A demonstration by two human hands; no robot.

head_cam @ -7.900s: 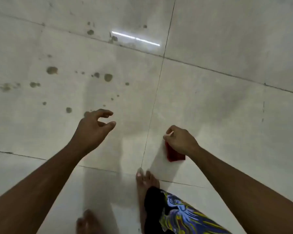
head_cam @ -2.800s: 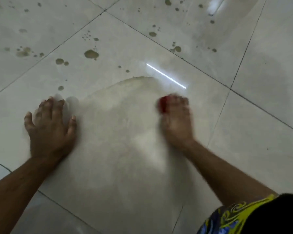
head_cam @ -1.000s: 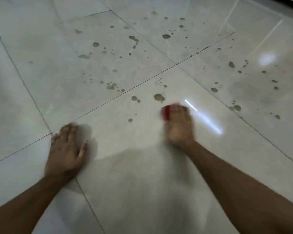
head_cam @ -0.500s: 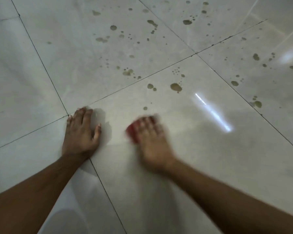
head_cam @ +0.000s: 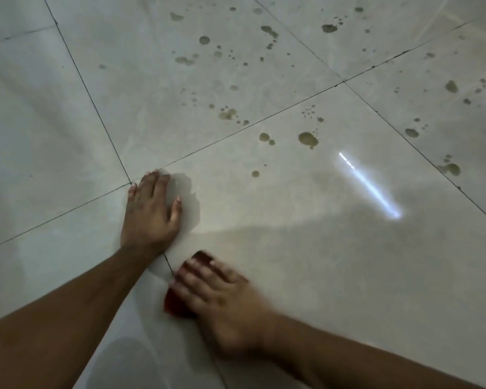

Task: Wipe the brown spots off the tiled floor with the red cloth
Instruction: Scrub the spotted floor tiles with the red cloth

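- The red cloth [head_cam: 177, 303] is dark red and bunched up small. It lies on the tiled floor [head_cam: 320, 262], just below the left hand [head_cam: 150, 213], beside a dark line between tiles.
- The right hand [head_cam: 222, 301] presses down on the cloth with its fingers curled over it.
- The left hand lies flat and open on the floor, holding nothing.
- Most of the cloth is hidden under the right hand, which looks blurry.
- Many brown spots [head_cam: 307, 138] are far above the left hand.
- Half a second ago the right hand and cloth were beside the left hand. Now they are lower, near the left wrist.
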